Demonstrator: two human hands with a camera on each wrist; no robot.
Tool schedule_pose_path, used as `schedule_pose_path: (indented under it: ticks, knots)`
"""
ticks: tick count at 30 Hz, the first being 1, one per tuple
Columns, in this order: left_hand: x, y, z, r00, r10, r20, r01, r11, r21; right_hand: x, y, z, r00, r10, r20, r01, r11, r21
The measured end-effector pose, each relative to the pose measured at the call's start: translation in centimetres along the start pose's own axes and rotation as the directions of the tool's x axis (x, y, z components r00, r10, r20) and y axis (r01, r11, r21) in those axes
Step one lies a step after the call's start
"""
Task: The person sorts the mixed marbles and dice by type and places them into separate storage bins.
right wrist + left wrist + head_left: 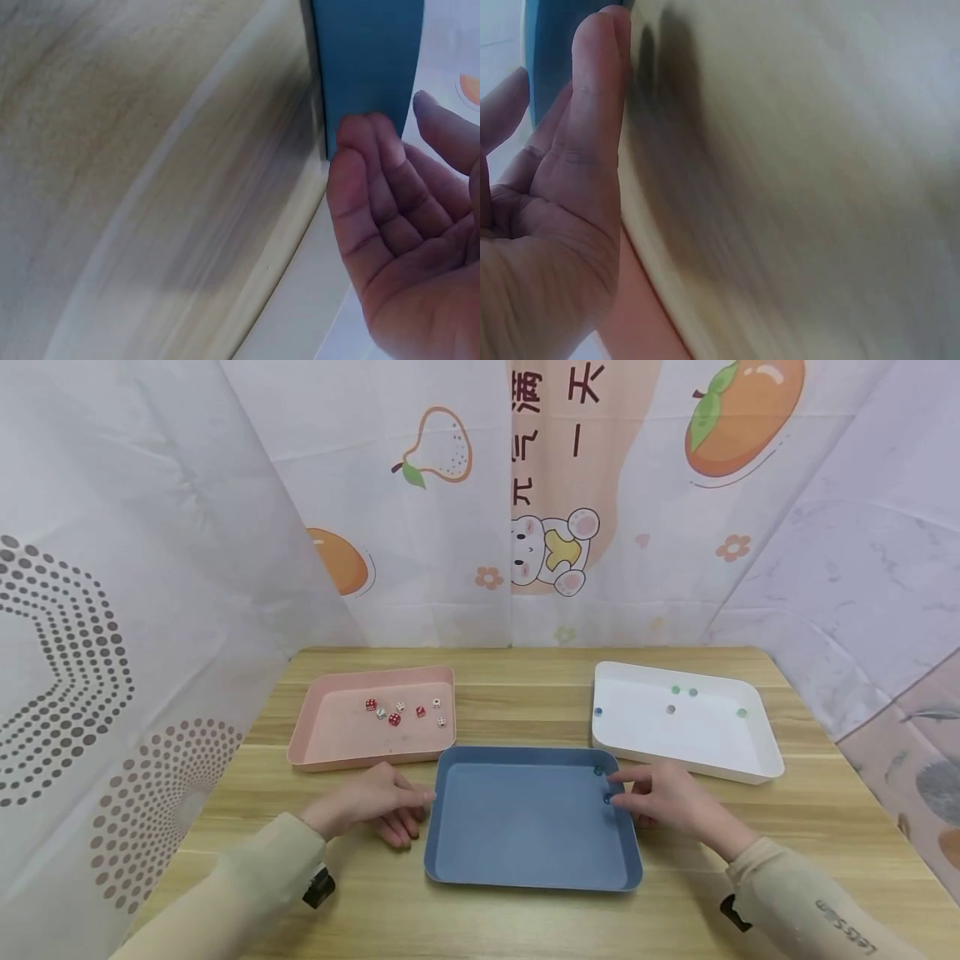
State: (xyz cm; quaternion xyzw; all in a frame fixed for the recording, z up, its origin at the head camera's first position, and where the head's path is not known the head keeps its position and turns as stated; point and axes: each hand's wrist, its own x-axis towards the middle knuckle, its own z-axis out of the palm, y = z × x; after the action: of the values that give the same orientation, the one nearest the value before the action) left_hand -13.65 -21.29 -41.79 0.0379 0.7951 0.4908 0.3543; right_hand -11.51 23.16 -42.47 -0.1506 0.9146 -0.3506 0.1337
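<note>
A blue tray (525, 827) lies in the middle of the table. Two small dark teal glass marbles (598, 770) sit inside it along its right side. My right hand (663, 797) is at that side, thumb and index finger reaching over the rim close to the marbles. In the right wrist view its other fingers (352, 187) are bent beside the tray's outer wall, the thumb apart from them. My left hand (375, 802) is at the left rim, fingers loosely bent with nothing in them. The left wrist view shows those fingers (592, 97) by the tray's wall.
Behind on the left, a pink tray (330, 727) holds several red and white dice (394, 720). A white tray (720, 747) at the back right contains several pale green, blue and pinkish marbles (671, 709). A printed curtain (450, 568) hangs behind the wooden table (517, 927).
</note>
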Motion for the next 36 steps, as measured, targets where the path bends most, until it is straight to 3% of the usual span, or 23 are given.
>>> schedule_pose_path:
  ticks: [5,19,28,36]
  knots:
    - [0.4,0.0,0.5,1.000,0.004,0.019,-0.004,0.999,-0.044,0.0,0.0,0.5,1.000,0.019,-0.014,-0.019,0.999,-0.035]
    - [0.7,0.6,1.3,0.992,0.011,0.124,0.006,0.990,-0.140,0.5,-0.1,0.4,0.992,0.118,-0.046,-0.119,0.993,-0.010]
    - [0.6,0.8,1.8,0.992,-0.016,0.127,0.032,0.991,-0.129,0.9,-0.2,0.1,0.994,0.105,-0.030,-0.107,0.990,-0.096]
    - [0.5,0.9,1.9,0.991,-0.018,0.130,0.035,0.991,-0.127,1.2,-0.3,-0.1,0.992,0.124,-0.011,-0.124,0.987,-0.103]
